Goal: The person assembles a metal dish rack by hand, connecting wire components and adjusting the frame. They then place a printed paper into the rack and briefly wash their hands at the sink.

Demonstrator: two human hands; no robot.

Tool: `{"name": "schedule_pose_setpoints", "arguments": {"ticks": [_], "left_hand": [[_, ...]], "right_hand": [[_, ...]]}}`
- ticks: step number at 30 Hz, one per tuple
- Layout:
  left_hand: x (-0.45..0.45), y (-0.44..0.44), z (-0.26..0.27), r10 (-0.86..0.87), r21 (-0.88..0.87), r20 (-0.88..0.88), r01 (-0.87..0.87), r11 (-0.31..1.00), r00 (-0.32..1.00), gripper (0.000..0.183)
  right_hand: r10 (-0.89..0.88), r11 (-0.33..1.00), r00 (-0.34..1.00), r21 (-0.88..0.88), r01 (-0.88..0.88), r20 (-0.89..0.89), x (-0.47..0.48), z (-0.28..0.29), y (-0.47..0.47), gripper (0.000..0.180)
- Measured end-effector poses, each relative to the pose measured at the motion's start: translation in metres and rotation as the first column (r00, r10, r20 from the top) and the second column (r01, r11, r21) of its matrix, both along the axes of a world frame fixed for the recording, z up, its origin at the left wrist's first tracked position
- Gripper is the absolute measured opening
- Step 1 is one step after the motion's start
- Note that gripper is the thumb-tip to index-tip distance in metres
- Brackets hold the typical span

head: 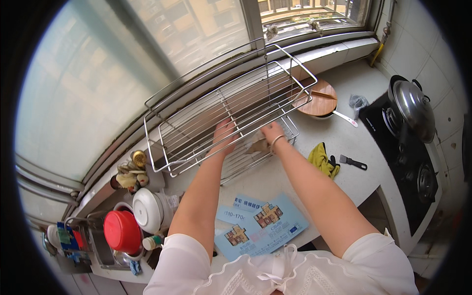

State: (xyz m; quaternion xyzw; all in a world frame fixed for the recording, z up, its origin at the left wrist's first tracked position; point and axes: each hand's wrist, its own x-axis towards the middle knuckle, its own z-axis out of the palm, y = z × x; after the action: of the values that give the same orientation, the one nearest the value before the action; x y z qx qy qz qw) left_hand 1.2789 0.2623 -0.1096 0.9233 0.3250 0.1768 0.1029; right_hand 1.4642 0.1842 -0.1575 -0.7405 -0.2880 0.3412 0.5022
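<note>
A two-tier metal wire rack (228,101) stands on the countertop below the window. Both my hands reach in under its upper shelf. My right hand (272,132), with a bracelet at the wrist, holds a crumpled greyish-beige cloth (257,146) against the lower shelf (239,166). Behind the upper wires, at the left, is my left hand (224,135); its fingertips are partly hidden, so whether it grips the rack is unclear.
Light-blue printed leaflets (263,226) lie near my body. To the right are a yellow-green cloth (324,160), a scraper (353,162), a wooden-lidded pan (317,97) and a gas stove (402,155) with a lidded wok (413,110). White bowls (147,210) and a red basin (121,230) crowd the sink side.
</note>
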Motion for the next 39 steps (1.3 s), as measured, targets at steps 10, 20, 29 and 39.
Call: {"name": "schedule_pose_setpoints", "arguments": {"ticks": [10, 20, 29, 39], "left_hand": [[-0.122, -0.13, 0.014, 0.69, -0.232, 0.26, -0.65, 0.724, 0.676, 0.043], [-0.107, -0.109, 0.003, 0.771, -0.536, -0.043, -0.666, 0.519, 0.635, 0.036], [-0.106, -0.112, 0.008, 0.782, -0.484, -0.173, -0.743, 0.463, 0.599, 0.036], [-0.107, -0.116, 0.008, 0.794, -0.434, -0.129, -0.753, 0.494, 0.595, 0.033]], "right_hand": [[-0.084, 0.981, 0.965, 0.189, 0.036, 0.249, 0.025, 0.056, -0.004, 0.025], [0.142, 0.978, 0.792, -0.208, -0.02, 0.594, -0.034, 0.027, 0.033, 0.046], [0.5, 0.865, 0.589, -0.395, -0.309, 0.635, -0.135, 0.033, 0.025, 0.081], [0.744, 0.583, 0.223, -0.449, -0.676, 0.63, -0.093, 0.026, 0.012, 0.055]]}}
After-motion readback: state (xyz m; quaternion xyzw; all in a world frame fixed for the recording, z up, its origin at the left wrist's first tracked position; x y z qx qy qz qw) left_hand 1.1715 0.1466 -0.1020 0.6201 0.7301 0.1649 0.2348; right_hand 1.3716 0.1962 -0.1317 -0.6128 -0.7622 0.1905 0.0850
